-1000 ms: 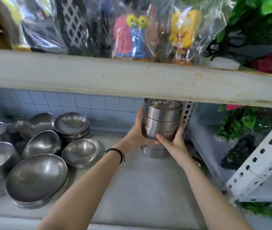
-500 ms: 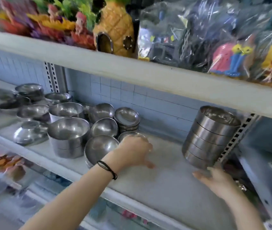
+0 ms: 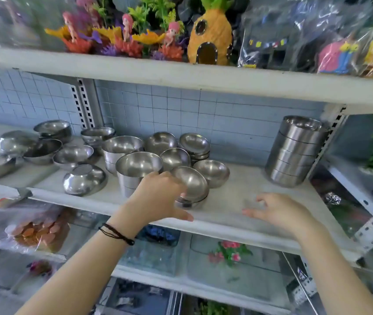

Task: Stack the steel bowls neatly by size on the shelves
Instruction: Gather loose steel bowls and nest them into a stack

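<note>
A white shelf [image 3: 238,214] carries many steel bowls. At its right end a tall stack of straight-sided steel bowls [image 3: 294,153] stands alone, leaning slightly against the upright. Near the front middle is a low stack of shallow bowls [image 3: 192,187]. My left hand [image 3: 158,196] reaches onto that stack's left side, fingers against it and thumb spread out in front. My right hand [image 3: 278,212] hovers over the bare shelf to the right, fingers relaxed and holding nothing. Deeper nested bowls [image 3: 137,169] stand just left of my left hand.
More steel bowls crowd the shelf's left half, one upside down [image 3: 84,179]. The upper shelf [image 3: 181,76] holds toy ornaments and bagged goods. A perforated post [image 3: 331,142] stands beside the tall stack. Glass tanks sit below.
Both hands let go of the tall stack and drew back. My left hand moved left to the low stack of shallow bowls; my right hand dropped to hover over the shelf.
</note>
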Demonstrator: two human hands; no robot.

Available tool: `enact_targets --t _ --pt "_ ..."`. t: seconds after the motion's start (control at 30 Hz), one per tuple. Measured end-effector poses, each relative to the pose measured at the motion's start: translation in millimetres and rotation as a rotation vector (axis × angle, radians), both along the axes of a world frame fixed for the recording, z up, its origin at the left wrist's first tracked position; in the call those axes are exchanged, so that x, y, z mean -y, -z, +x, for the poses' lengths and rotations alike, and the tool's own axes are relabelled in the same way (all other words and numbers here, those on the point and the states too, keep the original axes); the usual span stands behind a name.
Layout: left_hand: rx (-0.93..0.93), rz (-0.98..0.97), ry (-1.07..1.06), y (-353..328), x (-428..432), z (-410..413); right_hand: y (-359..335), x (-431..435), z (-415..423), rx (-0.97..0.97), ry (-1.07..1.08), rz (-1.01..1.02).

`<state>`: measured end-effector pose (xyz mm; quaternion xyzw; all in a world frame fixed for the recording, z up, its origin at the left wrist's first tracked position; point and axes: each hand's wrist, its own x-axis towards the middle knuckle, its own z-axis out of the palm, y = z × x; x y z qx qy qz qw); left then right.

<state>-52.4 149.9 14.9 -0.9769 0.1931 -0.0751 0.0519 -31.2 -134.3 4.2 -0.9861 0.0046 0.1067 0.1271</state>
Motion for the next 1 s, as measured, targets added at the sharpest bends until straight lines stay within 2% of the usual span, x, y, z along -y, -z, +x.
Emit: enact_targets --t 0.13,0.3,0.43,0.57,0.83,1.0 --pt "-0.032 0.042 -0.062 0 -29 -11 0 -34 -8 0.019 -0.054 0.017" --pt "-0.087 -0.062 -0.207 17 -47 -2 9 -70 10 0.053 -0.135 0.141" --pt "-0.113 -0.252 -0.267 36 -44 12 21 -88 30 0.059 -0.183 0.361" --pt "-0.135 -0.529 -0.288 60 -35 23 34 -97 41 0.076 -0.186 0.576" --pt "-0.193 -1.034 -0.174 101 -11 32 64 -101 45 0.096 -0.157 0.852" --pt "-0.181 -1.135 -0.158 115 -11 37 78 -110 43 0.099 -0.124 0.969"
